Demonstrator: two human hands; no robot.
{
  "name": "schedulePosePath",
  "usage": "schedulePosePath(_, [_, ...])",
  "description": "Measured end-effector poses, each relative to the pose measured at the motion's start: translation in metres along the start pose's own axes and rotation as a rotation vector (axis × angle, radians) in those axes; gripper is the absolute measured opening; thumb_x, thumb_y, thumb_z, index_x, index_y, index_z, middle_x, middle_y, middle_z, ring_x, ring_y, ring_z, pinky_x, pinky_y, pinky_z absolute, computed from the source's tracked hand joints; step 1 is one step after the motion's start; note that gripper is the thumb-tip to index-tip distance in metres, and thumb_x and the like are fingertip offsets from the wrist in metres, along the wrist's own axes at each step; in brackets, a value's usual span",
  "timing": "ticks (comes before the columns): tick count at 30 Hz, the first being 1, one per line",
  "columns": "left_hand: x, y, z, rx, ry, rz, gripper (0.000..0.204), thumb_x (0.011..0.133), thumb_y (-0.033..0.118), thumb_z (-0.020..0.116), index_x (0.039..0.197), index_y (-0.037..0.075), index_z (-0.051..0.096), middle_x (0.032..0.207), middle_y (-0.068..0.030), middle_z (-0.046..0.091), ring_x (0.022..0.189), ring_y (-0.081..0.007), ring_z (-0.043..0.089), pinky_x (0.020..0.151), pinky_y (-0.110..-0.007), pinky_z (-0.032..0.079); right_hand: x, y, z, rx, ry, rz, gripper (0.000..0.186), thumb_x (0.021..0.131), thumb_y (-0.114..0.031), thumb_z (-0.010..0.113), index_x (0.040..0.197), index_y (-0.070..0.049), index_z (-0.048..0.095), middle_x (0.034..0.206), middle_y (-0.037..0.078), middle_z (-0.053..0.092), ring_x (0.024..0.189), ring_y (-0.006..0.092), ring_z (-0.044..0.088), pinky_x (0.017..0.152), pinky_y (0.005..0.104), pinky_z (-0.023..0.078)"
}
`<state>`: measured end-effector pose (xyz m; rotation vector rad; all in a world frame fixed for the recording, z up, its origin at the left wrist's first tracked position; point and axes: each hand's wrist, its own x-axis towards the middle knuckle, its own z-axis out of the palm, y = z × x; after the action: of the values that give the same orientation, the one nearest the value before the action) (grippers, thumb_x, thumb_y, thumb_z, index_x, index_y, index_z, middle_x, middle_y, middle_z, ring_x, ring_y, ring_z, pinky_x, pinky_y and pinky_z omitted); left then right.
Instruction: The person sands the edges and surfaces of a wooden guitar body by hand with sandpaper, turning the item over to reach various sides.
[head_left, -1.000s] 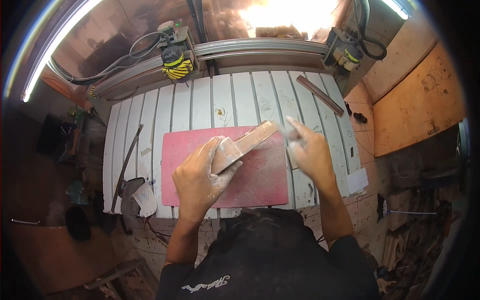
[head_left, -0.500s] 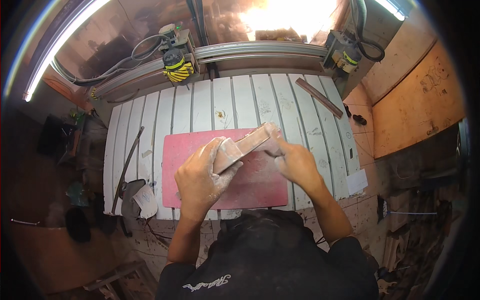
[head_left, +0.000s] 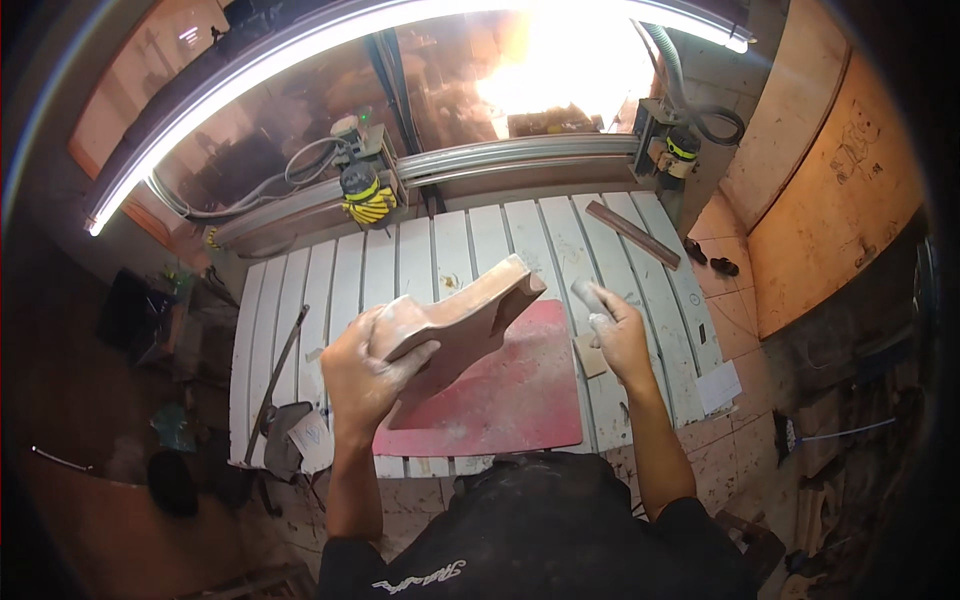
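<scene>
My left hand [head_left: 360,375] grips a dusty, shaped wooden piece [head_left: 465,315] by its left end and holds it tilted above a pink-red board [head_left: 495,410], its long pale edge facing up. To the right of the piece, apart from it, my right hand [head_left: 620,340] is closed on a small grey pad [head_left: 585,295], its exact kind too small to tell. A tan square sheet [head_left: 590,357] lies beside the board, below that hand. White dust coats the fingers of both hands.
A slatted white table [head_left: 665,335] bears a dark strip [head_left: 632,232], a long dark bar [head_left: 280,380], grey items [head_left: 290,420] and white paper [head_left: 718,385]. Behind it, a metal rail carries two machine heads [head_left: 365,195] [head_left: 678,150]. An orange panel [head_left: 830,200] stands at right.
The wooden piece has risen and turned, showing more of its side. My right hand has pulled away from its far end toward the right. The camera view has shifted upward.
</scene>
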<state>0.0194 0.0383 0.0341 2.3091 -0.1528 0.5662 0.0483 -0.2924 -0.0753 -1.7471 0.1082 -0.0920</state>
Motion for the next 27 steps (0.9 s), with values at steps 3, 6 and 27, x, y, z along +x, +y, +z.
schedulePosePath(3, [-0.006,0.001,-0.019,-0.185,0.088,-0.013,0.058,0.067,0.016,0.099,0.116,-0.004,0.073,0.100,-0.0142,0.078,0.091,-0.0198,0.076,0.082,-0.035,0.060,-0.009,-0.055,0.004,-0.013,0.076,-0.239,0.053,0.090,0.007,0.052,0.142,0.002,0.062,0.130,0.013,0.071,0.084,0.0079,0.062,0.064,0.0224,0.052])
schedulePosePath(6, [-0.021,0.000,-0.030,-0.382,0.172,-0.041,0.059,0.067,0.009,0.099,0.116,-0.007,0.071,0.104,-0.0105,0.075,0.095,-0.0177,0.071,0.084,-0.034,0.059,-0.002,-0.086,0.021,-0.051,0.084,-0.510,0.048,0.094,0.005,0.051,0.140,0.004,0.064,0.135,0.016,0.070,0.097,0.0169,0.070,0.077,0.0290,0.058])
schedulePosePath(27, [-0.004,0.064,-0.029,0.364,0.034,-0.058,0.052,0.090,0.024,0.079,0.131,0.001,0.057,0.104,-0.0246,0.072,0.090,-0.0460,0.070,0.076,-0.053,0.055,-0.004,-0.140,0.111,-0.221,-0.211,-0.763,0.057,0.082,0.011,0.052,0.136,0.000,0.065,0.137,0.029,0.063,0.131,0.0447,0.060,0.110,0.0457,0.050])
